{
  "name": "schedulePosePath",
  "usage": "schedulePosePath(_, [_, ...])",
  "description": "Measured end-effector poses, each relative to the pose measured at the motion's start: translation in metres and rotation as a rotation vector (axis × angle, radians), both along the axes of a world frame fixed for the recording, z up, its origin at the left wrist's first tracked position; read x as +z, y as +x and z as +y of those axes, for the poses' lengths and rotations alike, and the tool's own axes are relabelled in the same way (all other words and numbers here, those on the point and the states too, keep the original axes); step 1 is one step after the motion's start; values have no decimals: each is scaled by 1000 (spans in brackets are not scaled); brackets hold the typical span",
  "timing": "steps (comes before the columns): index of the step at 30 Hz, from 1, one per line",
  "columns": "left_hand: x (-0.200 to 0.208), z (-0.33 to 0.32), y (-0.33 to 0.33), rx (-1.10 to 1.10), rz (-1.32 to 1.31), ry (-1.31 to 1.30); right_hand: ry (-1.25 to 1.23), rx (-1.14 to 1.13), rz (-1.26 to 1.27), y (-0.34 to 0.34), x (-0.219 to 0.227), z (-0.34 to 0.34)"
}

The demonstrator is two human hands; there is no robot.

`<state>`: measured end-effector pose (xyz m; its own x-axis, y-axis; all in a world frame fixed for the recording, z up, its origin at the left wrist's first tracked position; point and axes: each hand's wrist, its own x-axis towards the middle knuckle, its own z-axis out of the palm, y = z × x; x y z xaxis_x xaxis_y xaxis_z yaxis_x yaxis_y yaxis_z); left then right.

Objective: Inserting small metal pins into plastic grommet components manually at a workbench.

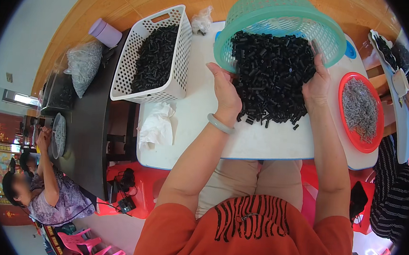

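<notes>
A green mesh plastic basket [286, 14] lies tipped at the far side of the white table, its mouth toward me. Out of it, over the tabletop, spreads a heap of small black cylindrical pieces [274, 75]. My left hand [227, 92] rests against the heap's left side, thumb stretched out and the other fingers partly hidden by the pieces. Along the right side is my right hand [317, 83], fingers extended toward the basket's mouth. Both hands are open, cupping the heap from either side. A pale bangle [221, 124] circles my left wrist.
A white perforated basket [182, 74] of black pieces stands left. White crumpled paper [157, 126] lies before it. On the right, a red tray [342, 97] holds small clear-grey pieces. Another person [55, 188] works at a dark table [89, 119]; someone in striped clothing [389, 192] sits right.
</notes>
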<state>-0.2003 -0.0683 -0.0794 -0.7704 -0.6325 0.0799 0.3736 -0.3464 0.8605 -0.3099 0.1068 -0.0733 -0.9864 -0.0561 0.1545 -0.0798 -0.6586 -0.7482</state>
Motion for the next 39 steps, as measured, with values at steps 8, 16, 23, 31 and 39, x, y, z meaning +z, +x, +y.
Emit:
schedulePosePath(8, [-5,-3,-1,-71,3,-18,-65,0,-1,-3,-3,-1])
schedulePosePath(16, [5,4,1,-25,5,-35,-67,25,25,-7,-6,4])
schedulePosePath(23, [-2,-2,0,-114,-1,-36,55,1,90,-9,-6,6])
schedulePosePath(31, [4,2,2,-119,-9,-20,29,3,47,-5,-1,4])
schedulePosePath(39, [-8,-4,-2,-141,-47,-50,53,-21,70,-4,4,5])
